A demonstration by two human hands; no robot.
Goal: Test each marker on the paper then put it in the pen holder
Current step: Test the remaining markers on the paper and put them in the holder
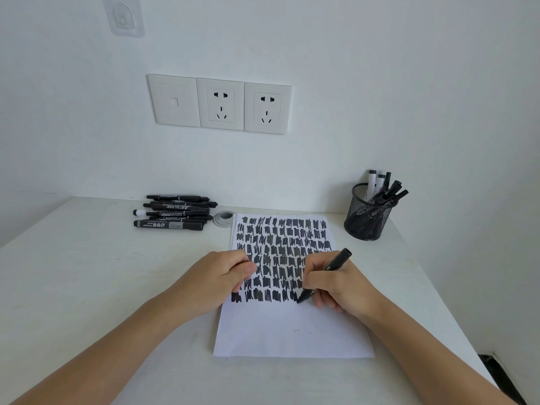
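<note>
Right grip (336, 287): closed around marker (336, 263), fingers pinching low on the barrel. Tip down on paper (292, 331), at the right end of the lowest scribble row. Long axis tilted, tail end raised and pointing away to the right, roughly toward pen holder (368, 217).

Left grip (230, 273): fingers curled, resting on the left part of the paper, apparently steadying it. Contents hidden; held item, if any, not determinable.

Pen holder: far right of tabletop (87, 287), beyond the paper's far right corner, well apart from the tip. Several markers inside, leaning right. Nearer to right grip than to left.

Marker pile (175, 213): far left, beyond left grip.

Step in hand, by judgement: test stroke. For the transfer: lift tip, carry forward and right, turn axis upright, lower through holder mouth. Mind the leaning markers inside.
</note>
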